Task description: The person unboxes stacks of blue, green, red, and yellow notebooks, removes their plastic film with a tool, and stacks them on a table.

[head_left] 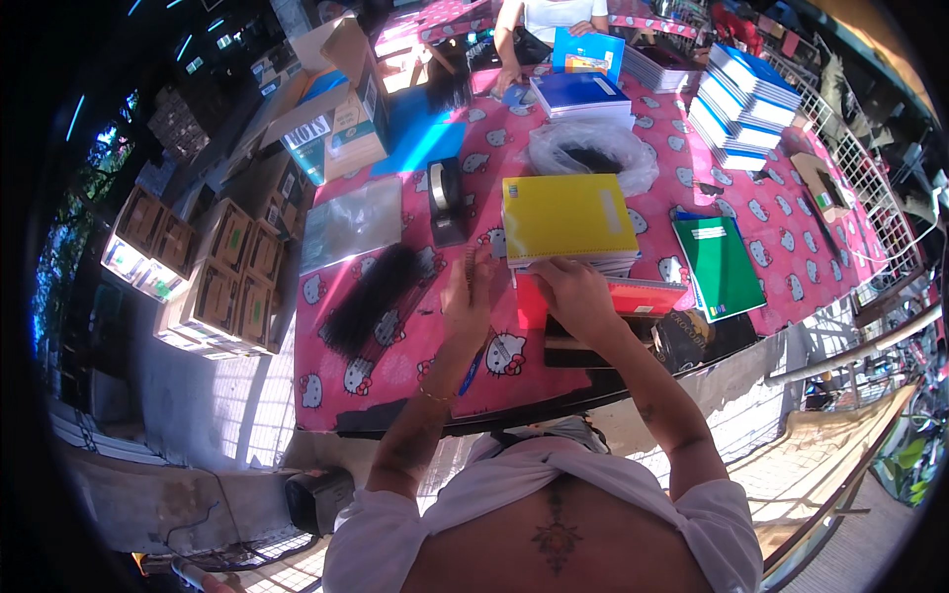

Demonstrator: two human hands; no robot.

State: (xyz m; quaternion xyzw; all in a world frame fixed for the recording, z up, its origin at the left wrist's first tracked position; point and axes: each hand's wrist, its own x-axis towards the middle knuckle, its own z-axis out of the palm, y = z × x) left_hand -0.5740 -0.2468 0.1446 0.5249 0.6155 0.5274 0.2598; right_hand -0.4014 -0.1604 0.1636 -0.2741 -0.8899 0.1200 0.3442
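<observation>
A yellow spiral notebook [566, 217] tops a stack of notebooks on the pink cartoon-cat tablecloth [395, 366]. My right hand [576, 293] lies over a red notebook [647, 296], its fingers curled on the near edge of the yellow one. My left hand [469, 299] is raised beside the stack's left, spiral edge with fingers together; whether it holds anything is unclear. A blue pen [473, 372] lies under my left wrist.
To the left lie a black bundle of pens [371, 298], clear plastic sleeves [351, 222] and a tape dispenser [444, 201]. A green notebook [720, 265], a plastic bag [593, 150] and blue notebook stacks [743, 104] sit right and behind. Another person [554, 18] stands across the table. Cardboard boxes [232, 272] are stacked left.
</observation>
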